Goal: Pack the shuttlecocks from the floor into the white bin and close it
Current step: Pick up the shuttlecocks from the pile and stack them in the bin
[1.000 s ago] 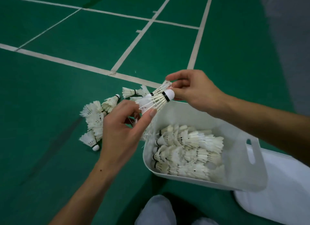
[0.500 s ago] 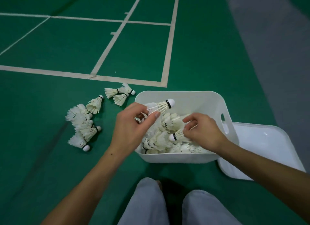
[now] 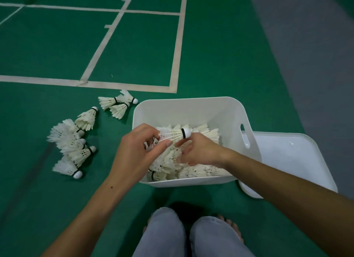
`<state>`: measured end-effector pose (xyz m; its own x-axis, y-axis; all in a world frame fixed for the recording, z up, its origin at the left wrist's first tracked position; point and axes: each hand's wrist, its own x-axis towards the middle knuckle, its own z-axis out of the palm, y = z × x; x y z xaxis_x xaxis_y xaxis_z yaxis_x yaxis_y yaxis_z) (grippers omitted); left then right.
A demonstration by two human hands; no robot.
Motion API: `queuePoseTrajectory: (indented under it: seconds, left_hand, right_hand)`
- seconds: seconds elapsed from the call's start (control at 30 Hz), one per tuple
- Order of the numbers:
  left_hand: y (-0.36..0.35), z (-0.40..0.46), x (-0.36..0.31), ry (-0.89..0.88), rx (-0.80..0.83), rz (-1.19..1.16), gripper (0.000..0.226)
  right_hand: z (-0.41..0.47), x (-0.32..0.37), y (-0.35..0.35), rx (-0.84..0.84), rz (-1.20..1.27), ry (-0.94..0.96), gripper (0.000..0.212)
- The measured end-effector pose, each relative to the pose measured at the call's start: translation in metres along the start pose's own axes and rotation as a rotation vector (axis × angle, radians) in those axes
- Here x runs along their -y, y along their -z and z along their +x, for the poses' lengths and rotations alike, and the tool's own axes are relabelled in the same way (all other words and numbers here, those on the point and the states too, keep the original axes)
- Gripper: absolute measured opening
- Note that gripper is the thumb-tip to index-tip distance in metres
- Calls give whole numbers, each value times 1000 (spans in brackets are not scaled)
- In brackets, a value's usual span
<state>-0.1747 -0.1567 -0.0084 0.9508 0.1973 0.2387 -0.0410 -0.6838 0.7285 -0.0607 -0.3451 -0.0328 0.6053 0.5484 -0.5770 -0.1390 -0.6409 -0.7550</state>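
Head view shows both your hands over the white plastic bin (image 3: 226, 111), which sits on the green court floor (image 3: 220, 55) just in front of your knees, so you can reach it without leaning. Your left hand (image 3: 134, 155) pinches a white feathered shuttlecock with a black-banded cork (image 3: 177, 135) by its skirt, thumb and fingers curled round the feathers, cork pointing right; that grip probably lets you lay it in line with the ones already packed. Your right hand (image 3: 199, 151) reaches down into the bin among the packed shuttlecocks (image 3: 199, 172), fingers bent; whether it grips one or just presses them flat you cannot tell from here. Two loose groups wait on the floor left of the bin: a cluster of three (image 3: 116, 104) near its far corner and a larger heap (image 3: 74, 141) farther left, so the packing looks well along but unfinished. A white flat plastic lid (image 3: 291, 157) lies tucked against the bin's right side, handy for closing.
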Motion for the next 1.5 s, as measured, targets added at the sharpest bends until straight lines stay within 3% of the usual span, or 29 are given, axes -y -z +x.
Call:
queuePoseTrajectory:
  seconds: [0.2,0.33,0.43,0.57,0.67,0.77,1.1,1.33,1.5]
  left_hand:
    - [3,4,-1,-130,83,28,24]
    - [-2,2,-6,-163,178,37,30]
    - [-5,0,-8,-191,230,9,27]
    - [-3,-3,-10,-198,233,36,23]
    - [5,-2,-11,-164,177,35,15]
    - [9,4,-7,-149,169,108,10]
    - [-39,27,-6,-290,577,640,31]
    - [-39,29,2,-237,606,656,17]
    - [-35,29,4,-192,609,621,21]
  right_hand:
    - [-41,22,61,1,-152,36,45]
    - [-60,39,61,-27,-389,298,66]
    - [-59,40,43,21,-439,413,62]
    - [-57,37,39,63,-473,428,54]
    - [-58,30,51,22,-553,398,51]
    - [-58,19,61,-124,-495,275,41]
    - [-38,-21,38,-422,-519,144,20]
    - [-30,-17,21,-347,-384,6,35]
    - [-20,-15,6,-218,-417,-37,33]
